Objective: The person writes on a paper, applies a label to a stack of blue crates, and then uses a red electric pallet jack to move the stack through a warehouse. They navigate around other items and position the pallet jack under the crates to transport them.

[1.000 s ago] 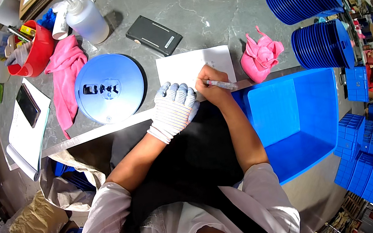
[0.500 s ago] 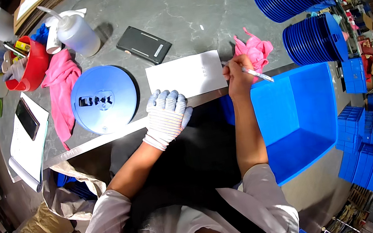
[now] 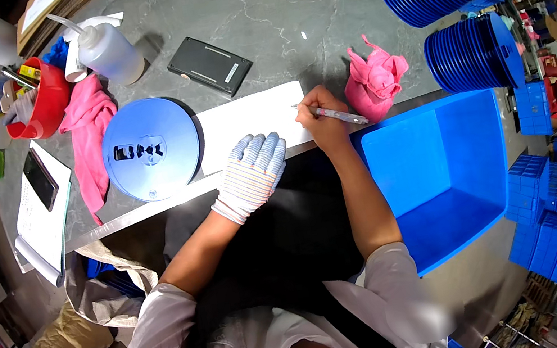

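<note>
A white sheet of paper (image 3: 231,125) lies at the near edge of the grey table. My left hand (image 3: 252,171), in a striped white-and-grey knit glove, rests on the sheet's near edge with its fingers laid out flat, holding nothing. At the sheet's right end my bare right hand (image 3: 325,114) grips a slim grey-and-white pen (image 3: 346,116), its tip over the paper. A crumpled pink cloth (image 3: 378,78) sits just right of that hand. Left of the paper is a round blue disc (image 3: 154,172) with dark cut-outs in its middle.
Beyond the paper lies a flat black device (image 3: 210,66). A squeeze bottle (image 3: 110,55), red container (image 3: 41,102), pink cloth (image 3: 87,124) and notepad with a phone (image 3: 40,179) stand left. Ribbed blue stacks (image 3: 467,55) and an open blue bin (image 3: 440,181) are right.
The paper has slid left, closer to the blue disc. My right hand has moved left with the pen, from beside the pink cloth onto the sheet's right end. My left hand has barely shifted.
</note>
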A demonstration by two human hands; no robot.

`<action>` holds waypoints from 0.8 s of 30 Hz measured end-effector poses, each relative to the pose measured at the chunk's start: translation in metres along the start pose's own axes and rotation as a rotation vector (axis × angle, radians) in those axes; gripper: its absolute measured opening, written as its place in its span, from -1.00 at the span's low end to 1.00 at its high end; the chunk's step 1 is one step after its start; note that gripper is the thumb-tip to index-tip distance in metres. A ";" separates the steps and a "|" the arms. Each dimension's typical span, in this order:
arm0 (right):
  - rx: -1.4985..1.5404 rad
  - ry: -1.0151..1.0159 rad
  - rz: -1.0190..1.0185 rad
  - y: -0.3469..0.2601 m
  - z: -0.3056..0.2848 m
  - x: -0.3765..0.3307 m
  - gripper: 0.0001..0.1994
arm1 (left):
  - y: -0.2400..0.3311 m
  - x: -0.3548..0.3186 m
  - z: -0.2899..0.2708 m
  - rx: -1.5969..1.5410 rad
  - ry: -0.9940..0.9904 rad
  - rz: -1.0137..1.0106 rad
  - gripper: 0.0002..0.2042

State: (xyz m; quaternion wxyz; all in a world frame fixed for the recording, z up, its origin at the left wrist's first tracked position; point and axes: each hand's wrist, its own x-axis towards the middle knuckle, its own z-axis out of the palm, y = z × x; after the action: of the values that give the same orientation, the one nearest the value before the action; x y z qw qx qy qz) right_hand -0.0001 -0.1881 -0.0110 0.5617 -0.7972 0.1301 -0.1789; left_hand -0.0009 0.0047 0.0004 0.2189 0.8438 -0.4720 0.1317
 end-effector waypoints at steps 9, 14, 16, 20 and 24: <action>-0.182 -0.032 -0.026 -0.011 0.006 0.006 -0.87 | -0.002 0.001 -0.001 -0.022 0.012 -0.015 -0.63; -0.210 -0.034 -0.065 -0.008 0.005 0.005 -0.86 | -0.002 0.001 0.000 -0.026 0.013 -0.020 -0.64; -0.223 -0.066 -0.066 -0.008 0.003 0.004 -0.86 | -0.002 0.001 0.000 -0.025 0.018 -0.019 -0.65; -0.215 -0.001 -0.048 -0.002 0.004 0.004 -0.85 | -0.002 0.000 0.001 -0.028 0.024 -0.023 -0.64; -0.220 -0.027 -0.050 -0.010 0.004 0.003 -0.85 | -0.002 -0.001 0.003 -0.007 0.017 -0.023 -0.64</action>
State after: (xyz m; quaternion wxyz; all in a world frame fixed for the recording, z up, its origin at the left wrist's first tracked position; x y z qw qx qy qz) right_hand 0.0043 -0.1825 -0.0025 0.4680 -0.8592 0.1214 -0.1670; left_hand -0.0002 0.0051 -0.0029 0.2273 0.8472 -0.4610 0.1345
